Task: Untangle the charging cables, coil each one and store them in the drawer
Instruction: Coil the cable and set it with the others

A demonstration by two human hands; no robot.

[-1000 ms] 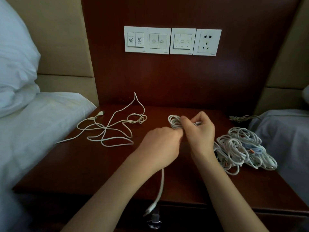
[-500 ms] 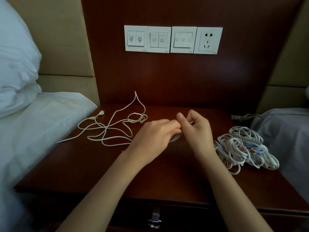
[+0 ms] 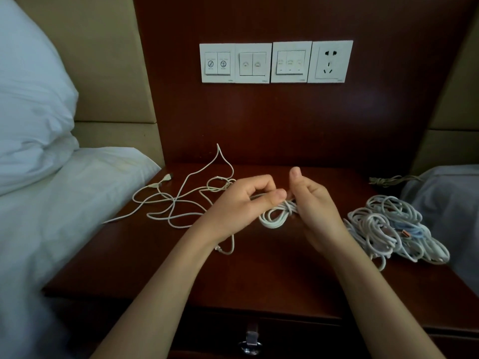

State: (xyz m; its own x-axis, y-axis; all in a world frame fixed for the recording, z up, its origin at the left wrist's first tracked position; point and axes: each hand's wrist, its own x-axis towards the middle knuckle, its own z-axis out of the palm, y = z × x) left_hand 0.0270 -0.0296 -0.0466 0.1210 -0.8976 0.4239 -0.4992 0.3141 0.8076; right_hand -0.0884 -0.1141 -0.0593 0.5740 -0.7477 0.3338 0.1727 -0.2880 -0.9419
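Coiled cable (image 3: 274, 218) at frame centre, just above nightstand (image 3: 259, 275) | right hand (image 3: 315, 211) grips its gathered loops | left hand (image 3: 239, 207) pinches the loose tail | judgement: wrap tail snugly, keep loops pinched, tuck end before drawer (image 3: 207, 332).

Coiled cable (image 3: 275, 216) now lower, uncovered.

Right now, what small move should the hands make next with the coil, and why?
Probably wind the loose tail round the coil to finish it. The left hand and the right hand both grip the coil, and the tail trails free below the left wrist, so this cable does not look ready to store.
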